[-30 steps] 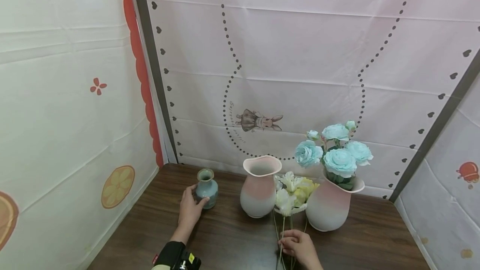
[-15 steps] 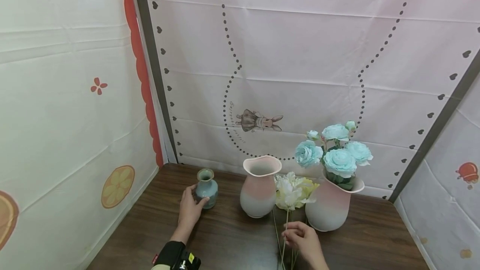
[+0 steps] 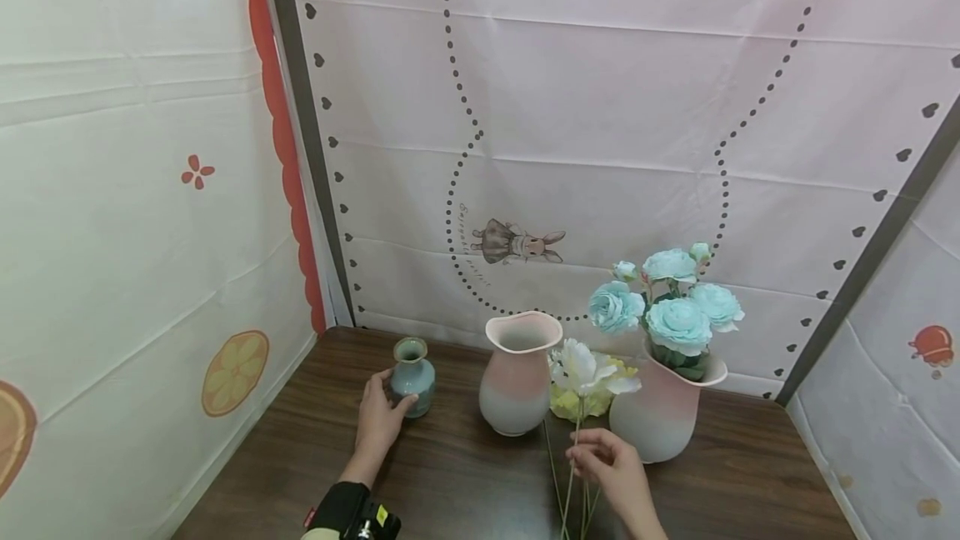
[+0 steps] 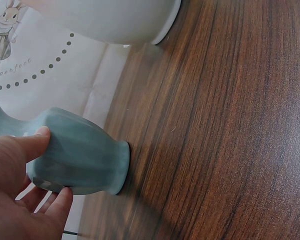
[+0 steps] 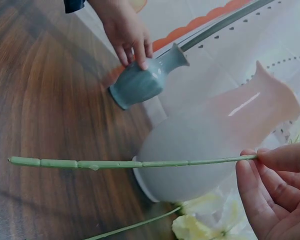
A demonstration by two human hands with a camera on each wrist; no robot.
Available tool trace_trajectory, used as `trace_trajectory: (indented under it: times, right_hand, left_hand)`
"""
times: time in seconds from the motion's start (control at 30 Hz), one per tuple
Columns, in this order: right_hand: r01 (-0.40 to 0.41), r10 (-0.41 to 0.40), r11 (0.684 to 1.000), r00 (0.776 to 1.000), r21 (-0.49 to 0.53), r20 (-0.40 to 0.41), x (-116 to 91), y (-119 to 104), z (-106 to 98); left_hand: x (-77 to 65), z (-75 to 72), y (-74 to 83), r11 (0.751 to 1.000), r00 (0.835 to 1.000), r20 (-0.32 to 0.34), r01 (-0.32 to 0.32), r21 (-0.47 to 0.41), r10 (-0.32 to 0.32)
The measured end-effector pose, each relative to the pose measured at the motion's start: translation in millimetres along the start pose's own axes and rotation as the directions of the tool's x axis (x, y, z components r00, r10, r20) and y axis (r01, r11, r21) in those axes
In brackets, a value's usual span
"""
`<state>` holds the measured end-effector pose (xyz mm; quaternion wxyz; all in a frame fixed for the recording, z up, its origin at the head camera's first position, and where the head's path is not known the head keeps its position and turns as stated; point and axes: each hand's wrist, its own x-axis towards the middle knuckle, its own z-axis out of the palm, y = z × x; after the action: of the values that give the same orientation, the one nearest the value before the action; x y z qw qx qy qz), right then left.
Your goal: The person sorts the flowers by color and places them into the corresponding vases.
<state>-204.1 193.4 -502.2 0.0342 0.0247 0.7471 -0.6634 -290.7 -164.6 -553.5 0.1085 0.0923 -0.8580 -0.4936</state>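
Observation:
At the left of the table, my left hand (image 3: 381, 419) holds a small blue-green ceramic vase (image 3: 415, 386) around its body. In the left wrist view that vase (image 4: 80, 150) stands upright on the wood, thumb on one side and fingers on the other. My right hand (image 3: 613, 473) pinches the thin green stem (image 5: 115, 164) of a white artificial flower (image 3: 582, 368) between thumb and fingertips. The stem's cut end is off the table in the right wrist view. Beneath the white bloom lies a pale yellow flower (image 3: 579, 404), with other thin stems alongside.
A pink-and-white vase (image 3: 516, 394) with a wavy rim stands between the hands. Farther right, a similar vase (image 3: 654, 417) holds light-blue roses (image 3: 678, 325). Behind the dark wooden table (image 3: 465, 482) hangs a printed cloth (image 3: 600, 107).
My right hand has moved up and slightly right, raising the white flower's stem away from the other stems. The left hand and its vase have stayed put.

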Motion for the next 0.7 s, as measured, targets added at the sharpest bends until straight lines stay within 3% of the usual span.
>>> trace_trajectory:
  times: [0.27, 0.7]
  right_hand:
    - [0.040, -0.040, 0.999, 0.999, -0.010, -0.021, -5, -17, 2]
    - [0.188, -0.189, 0.982, 0.982, -0.023, -0.015, -15, -51, 8]
  left_hand:
    - [0.3, 0.3, -0.8, 1.000, 1.000, -0.002, -0.008, -0.004, 0.008]
    - [0.4, 0.6, -1.4, 1.000, 1.000, -0.007, -0.014, 0.002, 0.014]
